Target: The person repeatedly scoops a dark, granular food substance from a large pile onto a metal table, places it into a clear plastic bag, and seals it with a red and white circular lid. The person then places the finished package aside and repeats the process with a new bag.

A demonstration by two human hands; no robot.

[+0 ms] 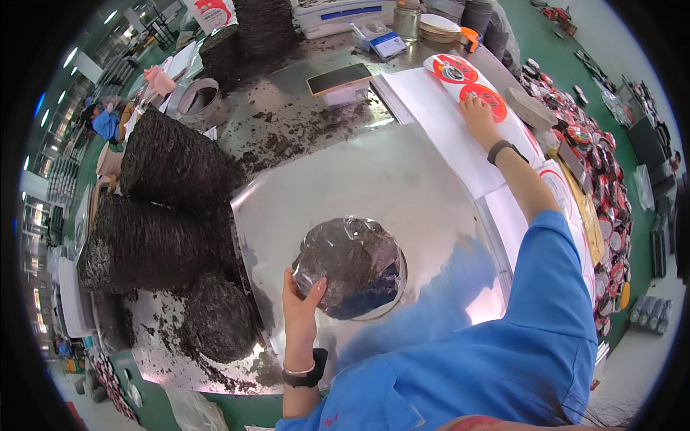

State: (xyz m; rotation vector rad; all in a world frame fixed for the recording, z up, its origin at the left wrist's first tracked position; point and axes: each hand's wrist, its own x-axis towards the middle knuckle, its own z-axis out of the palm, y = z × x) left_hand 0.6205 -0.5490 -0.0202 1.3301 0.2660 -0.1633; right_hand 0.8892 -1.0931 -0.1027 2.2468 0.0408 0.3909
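My left hand grips the near left rim of a round disc of dark dried seaweed in clear plastic film. My thumb lies on top of it. The shiny wrapped disc rests at least partly on a metal sheet, and a pale round edge shows beneath its right side. Out to the right, my right hand has its fingertips on a red round label of a white label sheet. Whether the fingers pinch that label is hidden. Another red label lies just beyond, on the sheet's curled far end.
Stacks of dark seaweed discs stand at the left, with crumbs around them. A phone lies farther back, near a tape roll and a clear jar. A stone-like block sits right of the labels. Many packed discs are heaped beyond the table's right edge.
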